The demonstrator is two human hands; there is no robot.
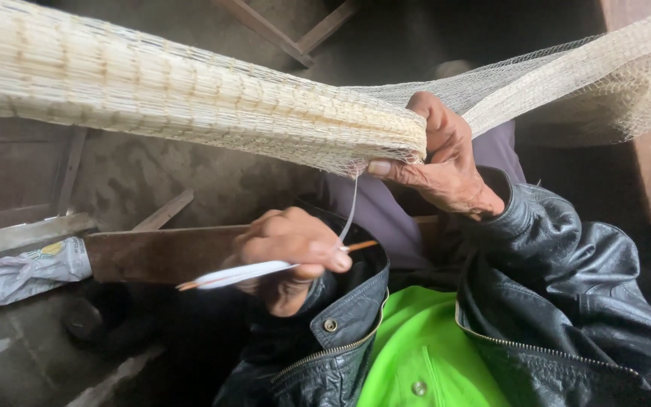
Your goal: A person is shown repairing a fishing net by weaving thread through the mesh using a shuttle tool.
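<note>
Netting [190, 98] bunched thick from 9 o'clock to centre and thin beyond toward 2 o'clock, edge pinched in right hand [446, 162] fingers, left hand [288, 252] at 6 o'clock closed round thread-wound needle [242, 275], strand [352, 207] taut between, knot not yet drawn.

Two bare hands, one on the left [291, 252] and one on the right [442, 162], work on one pale fishing net [190, 98]. One netting needle [265, 270] trails one thread [350, 211]. One crumpled plastic bag [35, 270] lies beside one brown plank [163, 252]; two black leather sleeves [566, 279] frame one green shirt [423, 354].
</note>
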